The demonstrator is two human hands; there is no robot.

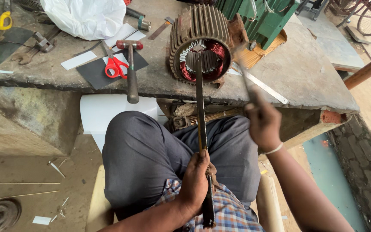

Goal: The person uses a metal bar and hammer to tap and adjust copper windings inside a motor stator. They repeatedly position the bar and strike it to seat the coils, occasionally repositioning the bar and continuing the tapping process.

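A finned motor stator (200,41) with red copper windings lies on its side on the stone bench (305,73), its bore facing me. My left hand (195,182) grips a long flat metal bar (201,116) that runs from my lap up into the stator bore. My right hand (263,122) is raised to the right of the bar and pinches a thin strip (244,77), blurred by motion, that points up toward the stator's right side.
A hammer (131,71) and red-handled scissors (115,66) lie on the bench left of the stator, on dark sheet. A white plastic bag (84,15), a wrench (31,49), a steel ruler (267,88) and a green machine (263,17) also sit there. My knees are under the bench edge.
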